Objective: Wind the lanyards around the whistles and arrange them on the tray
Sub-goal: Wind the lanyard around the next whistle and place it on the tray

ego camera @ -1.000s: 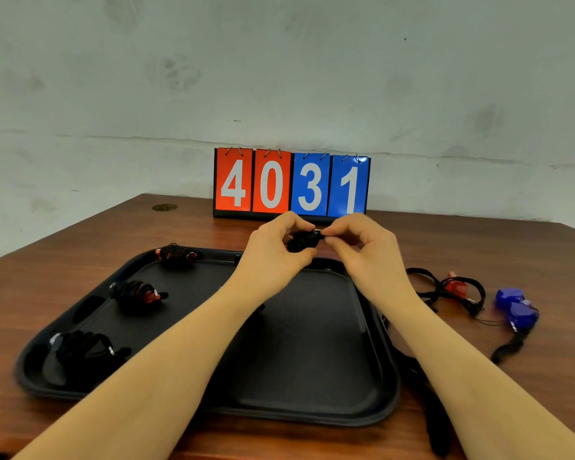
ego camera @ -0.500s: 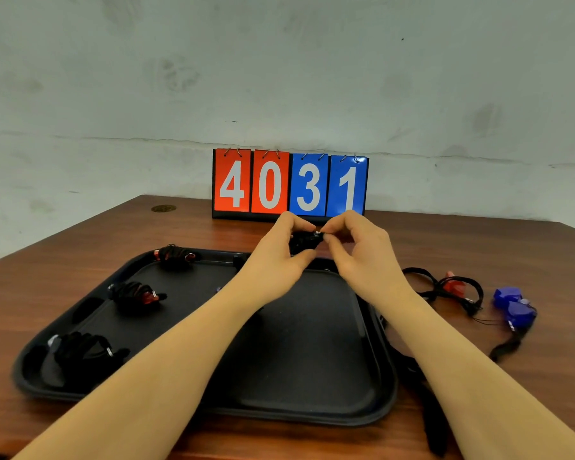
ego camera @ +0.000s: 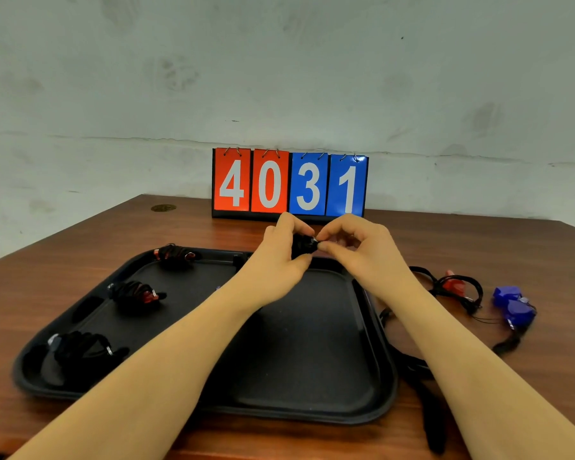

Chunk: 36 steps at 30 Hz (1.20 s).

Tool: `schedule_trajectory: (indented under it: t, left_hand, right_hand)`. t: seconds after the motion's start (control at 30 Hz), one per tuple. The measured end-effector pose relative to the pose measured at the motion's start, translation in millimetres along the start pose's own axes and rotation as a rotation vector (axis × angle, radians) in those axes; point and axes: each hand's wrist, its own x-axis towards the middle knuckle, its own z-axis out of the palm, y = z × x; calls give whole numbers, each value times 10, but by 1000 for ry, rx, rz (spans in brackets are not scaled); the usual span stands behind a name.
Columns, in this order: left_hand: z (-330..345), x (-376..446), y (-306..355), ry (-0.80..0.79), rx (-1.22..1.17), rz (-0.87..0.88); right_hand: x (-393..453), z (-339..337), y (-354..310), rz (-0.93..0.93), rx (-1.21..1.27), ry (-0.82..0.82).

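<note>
Gripped in our left hand (ego camera: 273, 260), a black wound whistle (ego camera: 302, 244) hangs above the tray's (ego camera: 312, 410) far edge; our right hand (ego camera: 362, 250) pinches its end.

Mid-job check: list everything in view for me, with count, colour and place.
wound whistles: 3, black lanyards, on tray's left side
held whistle: 1, black-wrapped, above tray's far edge
tray: 1, black, table centre
red whistle: 1, unwound black lanyard, right of tray
blue whistles: 2, right of red one
scoreboard: 1, red and blue, reads 4031, table's far edge
table: 1, brown wood
left hand: grips held whistle
right hand: pinches its end
</note>
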Motion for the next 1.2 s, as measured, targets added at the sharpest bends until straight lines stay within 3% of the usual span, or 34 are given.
schedule_trajectory:
  t: [0.27, 0.8, 1.03, 1.2]
  left_hand:
    - [-6, -16, 18, -7, -17, 8]
    - [-5, 18, 100, 131, -385, -70]
    - [-21, -1, 90, 138, -265, -50]
    - [-56, -30, 104, 65, -142, 0]
  right_hand:
    - [-7, -58, 0, 47, 10, -127]
    - [-29, 79, -47, -90, -11, 9]
    - [-5, 18, -11, -19, 47, -31]
    - [-23, -65, -30, 62, 138, -150]
